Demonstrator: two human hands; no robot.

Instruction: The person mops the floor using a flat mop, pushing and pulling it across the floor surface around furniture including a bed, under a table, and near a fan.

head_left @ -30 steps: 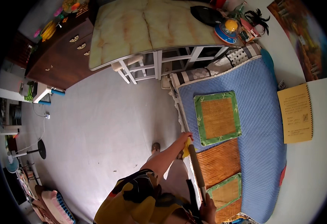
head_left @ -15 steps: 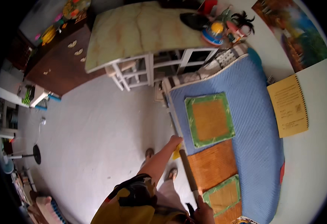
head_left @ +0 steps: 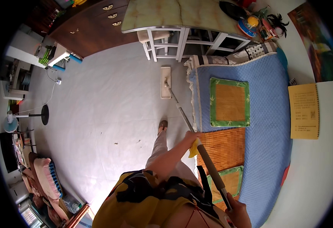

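Head view: both hands are clenched round a mop point(head_left: 210, 163), the left hand point(head_left: 191, 137) closed near the front of its brown grip, where a yellow cloth point(head_left: 193, 149) hangs, and the right hand point(head_left: 238, 211) wrapped about the rear end. The mop slants past the left edge of the bed point(head_left: 267, 114), and its flat head point(head_left: 165, 92) lies on the floor point(head_left: 98, 98) beside the bed's upper-left corner, short of the near edge of the table point(head_left: 155, 15). A push too far forward could knock the head against the white table legs point(head_left: 182, 45) or the stool point(head_left: 155, 37). A swing to the right could snag the bed's frilled edge, or drag the lower green-bordered mat point(head_left: 229, 184), which the grip passes over; whether they touch, I cannot tell. The black strap point(head_left: 205, 184) dangling beside the grip could tangle if the pole is drawn back. Loosened left fingers could let the cloth slip, and a pull straight back could bring the head into the shoe point(head_left: 162, 125).
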